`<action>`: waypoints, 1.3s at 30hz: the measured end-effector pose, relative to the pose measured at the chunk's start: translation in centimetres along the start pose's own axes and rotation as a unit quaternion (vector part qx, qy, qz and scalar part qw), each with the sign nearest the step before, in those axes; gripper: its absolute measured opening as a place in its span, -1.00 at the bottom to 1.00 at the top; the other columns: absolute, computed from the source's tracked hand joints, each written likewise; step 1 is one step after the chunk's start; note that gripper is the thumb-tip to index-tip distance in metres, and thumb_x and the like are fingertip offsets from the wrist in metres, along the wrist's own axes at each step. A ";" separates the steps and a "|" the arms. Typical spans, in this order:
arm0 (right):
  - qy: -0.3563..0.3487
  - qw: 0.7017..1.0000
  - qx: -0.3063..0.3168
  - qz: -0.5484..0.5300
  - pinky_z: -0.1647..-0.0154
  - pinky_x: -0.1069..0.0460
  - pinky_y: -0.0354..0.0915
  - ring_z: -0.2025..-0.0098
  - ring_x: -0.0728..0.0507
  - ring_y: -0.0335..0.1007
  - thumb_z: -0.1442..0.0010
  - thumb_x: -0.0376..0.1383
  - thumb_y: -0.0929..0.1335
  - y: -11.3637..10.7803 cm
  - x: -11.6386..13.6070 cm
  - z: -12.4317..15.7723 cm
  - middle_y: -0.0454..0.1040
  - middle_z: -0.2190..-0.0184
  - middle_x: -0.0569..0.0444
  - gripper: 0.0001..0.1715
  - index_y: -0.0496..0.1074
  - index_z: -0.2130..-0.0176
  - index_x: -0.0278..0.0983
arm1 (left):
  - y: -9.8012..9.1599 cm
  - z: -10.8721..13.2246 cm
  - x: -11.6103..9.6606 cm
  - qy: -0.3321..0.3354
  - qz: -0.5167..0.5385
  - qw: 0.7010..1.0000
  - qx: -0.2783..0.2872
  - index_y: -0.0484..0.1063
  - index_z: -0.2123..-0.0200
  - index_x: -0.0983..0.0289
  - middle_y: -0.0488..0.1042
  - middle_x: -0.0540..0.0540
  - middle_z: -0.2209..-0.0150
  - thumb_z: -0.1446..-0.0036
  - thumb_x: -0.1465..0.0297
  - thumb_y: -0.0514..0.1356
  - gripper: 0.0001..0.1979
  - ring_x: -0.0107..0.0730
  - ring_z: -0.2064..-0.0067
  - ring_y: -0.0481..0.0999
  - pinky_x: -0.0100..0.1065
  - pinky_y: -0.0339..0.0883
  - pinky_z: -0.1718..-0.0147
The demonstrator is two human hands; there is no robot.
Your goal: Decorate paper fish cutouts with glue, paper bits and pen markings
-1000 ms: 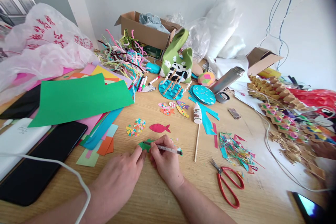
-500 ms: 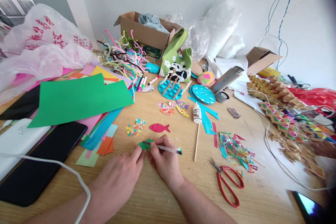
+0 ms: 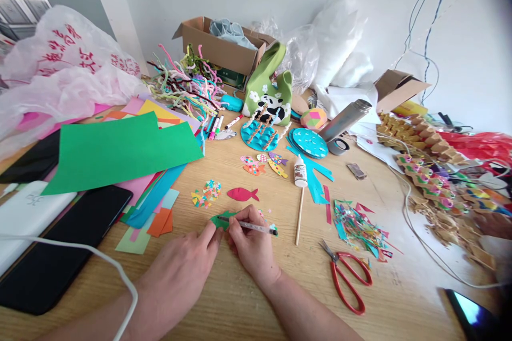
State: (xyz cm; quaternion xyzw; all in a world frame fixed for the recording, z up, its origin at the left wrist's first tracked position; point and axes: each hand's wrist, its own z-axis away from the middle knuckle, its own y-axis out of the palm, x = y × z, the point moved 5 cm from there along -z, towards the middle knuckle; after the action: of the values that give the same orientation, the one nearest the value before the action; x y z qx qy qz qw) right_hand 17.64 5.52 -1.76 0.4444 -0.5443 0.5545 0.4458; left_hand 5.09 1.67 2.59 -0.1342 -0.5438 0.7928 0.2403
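Wood-grained counter (image 3: pixel 236 303) spans the lower frame. At lower centre, the left hand (image 3: pixel 182 261), fingers bent, pins one green paper cutout (image 3: pixel 221 219); the right hand (image 3: pixel 256 253) closes round one slim grey pen (image 3: pixel 256 228). Light and thin, the cutout probably creases easily; edges suit holding. One crimson paper fish (image 3: pixel 242 194) lies above.

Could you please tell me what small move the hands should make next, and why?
Probably a short, light stroke with the slim grey, black-ended pen on the small green paper cutout: the right hand grips the pen with its dark tip over the paper, and the left hand has its fingertips at the paper's near edge, which should steady it.
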 end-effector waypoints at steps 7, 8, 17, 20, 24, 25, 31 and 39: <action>-0.002 1.000 0.005 0.011 0.63 0.09 0.07 0.64 -0.02 0.16 -0.19 -0.23 0.31 0.0 0.1 0.0 0.31 0.64 0.22 -0.82 0.22 0.43 -0.17 | 0.0 0.0 0.0 -0.006 -0.001 1.000 0.006 0.40 -0.12 0.23 0.47 0.19 0.06 -0.11 0.76 -0.10 -0.39 -0.26 0.34 0.58 -0.19 0.54 0.35; -0.003 1.000 0.006 0.013 0.63 0.09 0.08 0.64 -0.02 0.16 -0.19 -0.24 0.31 0.0 0.1 0.1 0.31 0.64 0.21 -0.82 0.22 0.43 -0.17 | 0.0 0.0 0.0 -0.006 -0.002 1.000 0.006 0.40 -0.12 0.24 0.47 0.19 0.07 -0.11 0.76 -0.11 -0.39 -0.26 0.34 0.58 -0.18 0.54 0.35; -0.025 0.999 -0.029 0.011 0.61 0.10 0.08 0.59 -0.03 0.16 -0.18 -0.24 0.33 -0.4 0.5 0.0 0.27 0.64 0.21 -0.78 0.23 0.46 -0.17 | 0.1 0.0 0.1 -0.002 0.000 1.000 0.011 0.38 -0.15 0.25 0.45 0.21 0.06 -0.11 0.76 -0.11 -0.38 -0.24 0.31 0.59 -0.18 0.54 0.33; -0.037 0.998 -0.042 0.018 0.60 0.09 0.07 0.57 -0.03 0.14 -0.17 -0.25 0.33 -0.5 0.8 0.0 0.25 0.63 0.21 -0.78 0.24 0.48 -0.18 | 0.0 0.1 0.1 -0.004 0.000 1.000 0.000 0.39 -0.14 0.26 0.46 0.22 0.06 -0.09 0.77 -0.11 -0.37 -0.25 0.31 0.58 -0.20 0.53 0.34; -0.029 0.999 -0.039 0.019 0.59 0.10 0.07 0.56 -0.03 0.14 -0.16 -0.24 0.33 -0.5 0.7 -0.1 0.24 0.63 0.21 -0.78 0.24 0.48 -0.18 | -0.2 0.1 0.1 -0.004 0.004 1.000 -0.005 0.40 -0.13 0.24 0.46 0.20 0.06 -0.09 0.77 -0.11 -0.37 -0.25 0.30 0.58 -0.19 0.53 0.32; -0.026 0.999 -0.038 0.017 0.58 0.09 0.07 0.56 -0.03 0.14 -0.16 -0.24 0.33 -0.5 0.7 -0.1 0.25 0.63 0.21 -0.79 0.24 0.48 -0.18 | -0.1 0.2 0.2 -0.005 0.006 1.000 -0.004 0.40 -0.13 0.24 0.46 0.20 0.05 -0.10 0.76 -0.11 -0.38 -0.25 0.30 0.58 -0.18 0.53 0.31; -0.049 0.997 -0.052 0.020 0.57 0.08 0.10 0.59 -0.02 0.13 -0.16 -0.24 0.33 -0.8 1.2 0.1 0.28 0.62 0.20 -0.78 0.24 0.49 -0.19 | 0.0 0.1 0.4 0.001 0.029 1.000 -0.011 0.36 -0.17 0.27 0.45 0.25 0.02 -0.11 0.73 -0.09 -0.38 -0.17 0.20 0.57 -0.11 0.53 0.25; -0.038 0.999 -0.039 0.002 0.63 0.10 0.05 0.62 -0.01 0.11 -0.17 -0.21 0.34 -0.8 1.3 -0.2 0.23 0.66 0.23 -0.75 0.23 0.49 -0.18 | -0.2 -0.1 0.5 -0.012 0.049 0.999 0.009 0.29 -0.25 0.24 0.34 0.33 -0.19 -0.13 0.71 -0.07 -0.35 -0.08 0.01 0.54 -0.10 0.52 0.13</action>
State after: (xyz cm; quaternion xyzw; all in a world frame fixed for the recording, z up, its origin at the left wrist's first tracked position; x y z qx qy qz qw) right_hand 18.12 5.70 -0.37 0.4465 -0.5828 0.5169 0.4403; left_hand 4.71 2.05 2.75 -0.1488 -0.5321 0.8102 0.1958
